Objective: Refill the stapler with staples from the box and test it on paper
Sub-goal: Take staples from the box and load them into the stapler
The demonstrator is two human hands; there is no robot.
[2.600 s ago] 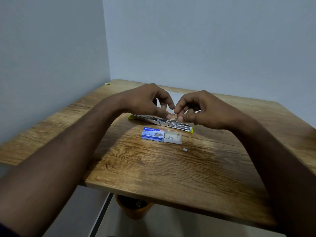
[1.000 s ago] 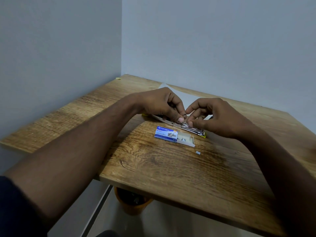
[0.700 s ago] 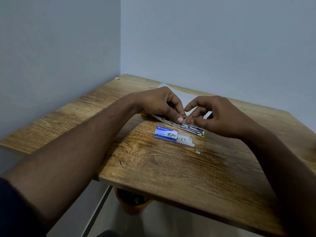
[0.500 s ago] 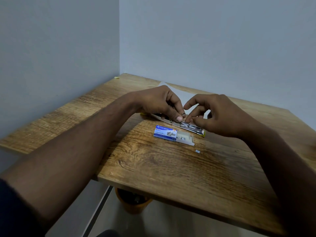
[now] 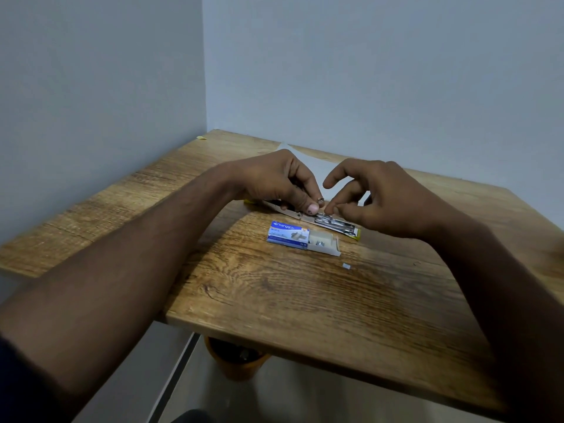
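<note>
Left hand: opened stapler is pinched and steadied on table. Staple box: laid just in front, tray drawn for reach. Right hand: fingertips pinched over channel, seemingly seating staples.

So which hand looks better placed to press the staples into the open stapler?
Probably the right hand: its fingertips sit right over the metal staple channel of the open stapler. The left hand is busy pinning the stapler down near its hinge, so it likely should stay there.
</note>
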